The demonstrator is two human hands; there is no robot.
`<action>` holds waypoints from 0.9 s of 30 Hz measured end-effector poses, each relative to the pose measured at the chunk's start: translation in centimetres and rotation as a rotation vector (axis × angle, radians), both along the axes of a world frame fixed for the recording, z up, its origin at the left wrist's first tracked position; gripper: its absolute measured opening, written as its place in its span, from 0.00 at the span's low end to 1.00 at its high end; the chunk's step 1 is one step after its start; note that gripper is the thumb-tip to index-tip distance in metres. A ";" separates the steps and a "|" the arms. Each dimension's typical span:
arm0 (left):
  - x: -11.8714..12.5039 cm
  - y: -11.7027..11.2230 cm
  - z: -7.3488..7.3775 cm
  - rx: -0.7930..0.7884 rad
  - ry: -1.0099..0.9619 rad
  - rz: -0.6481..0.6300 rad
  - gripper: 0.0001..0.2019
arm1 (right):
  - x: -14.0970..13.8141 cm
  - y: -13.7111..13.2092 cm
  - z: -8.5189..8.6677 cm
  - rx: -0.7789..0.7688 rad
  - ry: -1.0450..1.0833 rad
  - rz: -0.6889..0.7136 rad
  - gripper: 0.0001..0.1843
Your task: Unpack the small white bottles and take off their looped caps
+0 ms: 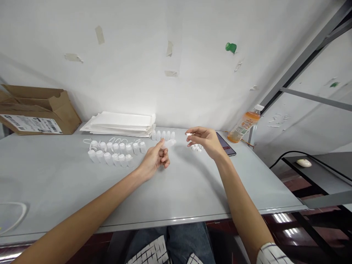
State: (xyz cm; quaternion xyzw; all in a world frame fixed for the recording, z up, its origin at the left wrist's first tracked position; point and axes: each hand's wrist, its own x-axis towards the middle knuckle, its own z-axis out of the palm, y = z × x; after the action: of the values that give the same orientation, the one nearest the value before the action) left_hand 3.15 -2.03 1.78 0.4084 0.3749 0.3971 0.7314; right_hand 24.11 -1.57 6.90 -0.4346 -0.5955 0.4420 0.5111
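My left hand (155, 159) is closed around a small translucent white bottle (168, 144), held a little above the grey table (82, 190) with its mouth pointing right. My right hand (205, 141) pinches a small white cap (189, 134) between thumb and fingertips, a short way right of the bottle. Just below the right hand lies a small pile of white caps (197, 147). Two rows of several capped bottles (115, 152) lie to the left of my left hand. A short row of upright bottles (163, 135) stands behind my hands.
A stack of white paper bags (121, 124) lies by the wall. An open cardboard box (35, 110) sits at the far left. A dark phone (227, 146) and an orange drink bottle (244, 126) rest at the right. Beyond the table's right edge is a computer mouse (304, 162).
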 end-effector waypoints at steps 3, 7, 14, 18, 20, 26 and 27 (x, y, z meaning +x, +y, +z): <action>0.0 -0.1 0.1 0.046 0.047 -0.004 0.26 | 1.8 0.1 0.6 0.054 -0.100 -0.182 0.15; 0.0 -0.1 0.1 0.086 0.101 -0.008 0.26 | 4.5 -0.2 1.0 -0.018 -0.345 -0.284 0.17; 0.0 -0.1 0.1 0.103 0.130 -0.021 0.26 | 6.9 -0.7 0.7 -0.379 -0.767 -0.094 0.07; 0.2 0.0 0.0 0.105 0.154 -0.023 0.26 | 5.9 -0.2 0.1 -0.599 -0.871 -0.044 0.07; 0.2 0.0 0.0 0.108 0.164 -0.029 0.26 | 5.5 0.0 -0.2 -0.618 -0.903 -0.022 0.07; 0.1 0.0 -0.1 0.127 0.174 -0.051 0.27 | 5.4 0.4 -0.7 -0.596 -0.903 -0.007 0.07; 0.1 -0.1 -0.1 0.131 0.176 -0.050 0.27 | 5.3 0.5 -0.7 -0.591 -0.901 -0.004 0.07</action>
State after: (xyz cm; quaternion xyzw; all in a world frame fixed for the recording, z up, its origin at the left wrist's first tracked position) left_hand 3.29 -2.09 1.65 0.4977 0.4008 0.3651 0.6771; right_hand 29.46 -1.11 6.19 -0.7075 -0.6053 0.3596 0.0617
